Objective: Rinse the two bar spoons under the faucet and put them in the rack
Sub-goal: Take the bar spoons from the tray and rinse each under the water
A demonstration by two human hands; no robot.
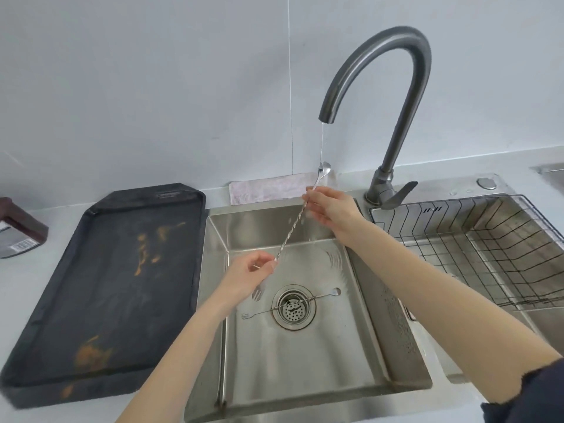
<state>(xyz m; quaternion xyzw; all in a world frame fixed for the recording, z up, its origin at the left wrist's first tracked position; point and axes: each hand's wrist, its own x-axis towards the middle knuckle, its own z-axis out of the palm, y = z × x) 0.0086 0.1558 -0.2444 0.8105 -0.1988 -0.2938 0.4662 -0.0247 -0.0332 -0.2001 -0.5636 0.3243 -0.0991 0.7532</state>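
Head view
- Held spoon (294, 222): running on a diagonal, bowl end up and away under the faucet (393, 96), fork end down and toward the person; a thin stream is falling on the bowl.
- Left hand (248, 274): pinching the low end of the shaft, fingers curled round it, over the left part of the sink (393, 328).
- Right hand (331, 209): pinching the shaft high up, just under the bowl; fingers are closing on the metal.
- Second spoon (293, 305): lying flat on the sink floor, across the drain (293, 307), bowl pointing right, fork end pointing left; nobody is touching it.
- Long axes: the held spoon is slanting near to far; the second one is lying left to right, almost crosswise to it.
- Rack (476, 239): sitting to the right of the sink, beyond the right forearm, holding nothing I can make out.
- Key relation: the rack is lying to the right of both hands, so the right hand looks nearer for the transfer; the left hand is hanging nearer the second spoon, which lies just below it.
- Stage, as I judge it: the first spoon is getting its rinse; the second is waiting its turn.
- Tray (106, 288): dark, rust-streaked, resting on the surface left of the sink; small embossed writing at its far edge, too small to read.
- Box (18, 233): at the far left edge, white label with a barcode, text not readable.
- Cloth (268, 187): lying behind the sink against the wall.
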